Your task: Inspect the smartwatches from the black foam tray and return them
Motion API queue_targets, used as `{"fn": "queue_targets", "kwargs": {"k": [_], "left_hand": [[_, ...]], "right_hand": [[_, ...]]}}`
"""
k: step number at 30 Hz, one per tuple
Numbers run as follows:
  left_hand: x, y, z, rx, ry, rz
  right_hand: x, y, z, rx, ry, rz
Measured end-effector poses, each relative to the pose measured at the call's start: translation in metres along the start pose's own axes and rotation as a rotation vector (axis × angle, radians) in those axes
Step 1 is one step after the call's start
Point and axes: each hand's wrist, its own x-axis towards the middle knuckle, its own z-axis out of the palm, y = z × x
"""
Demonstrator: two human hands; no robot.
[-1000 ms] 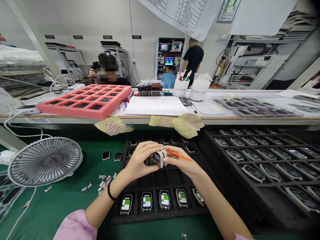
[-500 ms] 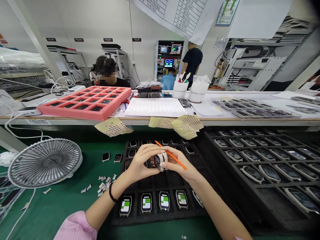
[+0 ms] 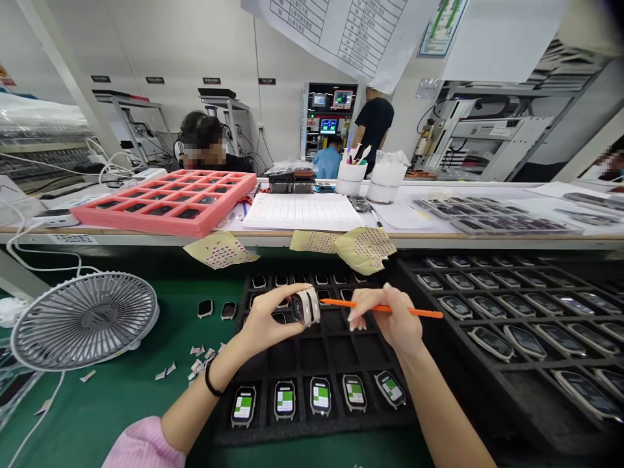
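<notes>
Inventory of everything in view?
Rectangular watch case: count unclear, pale, left hand
Slim pointed stick: one, orange, right hand
Compartmented foam trays: at least two, black, green bench
Lit watches: five, pale, front tray row
Other watches: many, pale, black trays and bench
Round fan: one, white and grey, bench left
Paper scraps: many, whitish, beside fan
Foam grid tray: one, pink, shelf left
Dotted sheets: three, yellow, shelf edge
Round containers: two, white, shelf centre
People: several, dark or blue tops, background
Left hand: one, bare, centre
Right hand: one, bare, right of centre

Reads 50, 98 and 99 on the hanging sheet [image 3: 331, 36], toward its lower edge; too blurred on the white label [image 3: 73, 240] at the front edge of the counter [image 3: 439, 241].
</notes>
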Motion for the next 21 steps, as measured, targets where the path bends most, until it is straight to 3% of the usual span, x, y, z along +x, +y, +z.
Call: {"fn": "queue_targets", "kwargs": {"k": [15,21], "left_hand": [[-0.001,0.002,-0.001,0.035,0.014,0.022],[-0.002,0.005,0.000,0.075,0.059,0.067]], "right_hand": [[-0.006,-0.002,0.010,-0.008,-0.018,-0.108],[-0.011,-0.004,0.015,-0.114,-0.004,-0.175]]}}
